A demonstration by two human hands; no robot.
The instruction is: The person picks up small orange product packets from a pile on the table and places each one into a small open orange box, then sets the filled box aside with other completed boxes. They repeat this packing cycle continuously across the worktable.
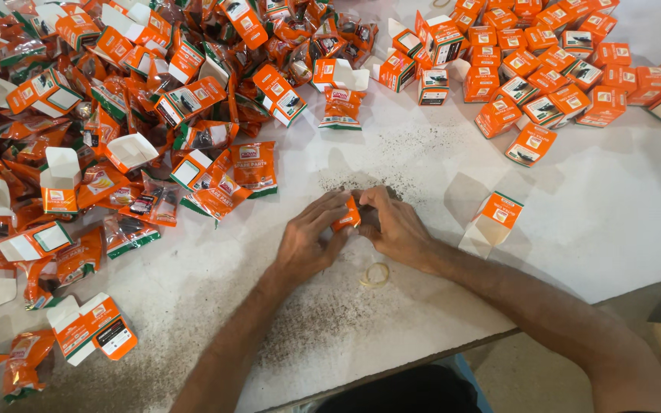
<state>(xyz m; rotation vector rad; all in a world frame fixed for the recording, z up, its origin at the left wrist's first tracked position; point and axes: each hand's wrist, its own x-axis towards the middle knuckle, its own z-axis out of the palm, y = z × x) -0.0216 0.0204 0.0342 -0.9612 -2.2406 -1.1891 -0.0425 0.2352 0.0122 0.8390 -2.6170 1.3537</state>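
Note:
My left hand (307, 241) and my right hand (395, 226) meet at the middle of a white table (613, 222). Both grip one small orange packet (346, 216), mostly hidden between the fingers. An open orange and white carton (493, 222) lies on its side just right of my right hand. A tan rubber band (375, 274) rests on the table right below my hands.
A big heap of open orange cartons and filled orange sachets (116, 115) covers the left and far side. Closed orange boxes (560, 69) are grouped at the far right. Dark specks dot the tabletop. The table's front edge (422, 359) runs diagonally near my forearms.

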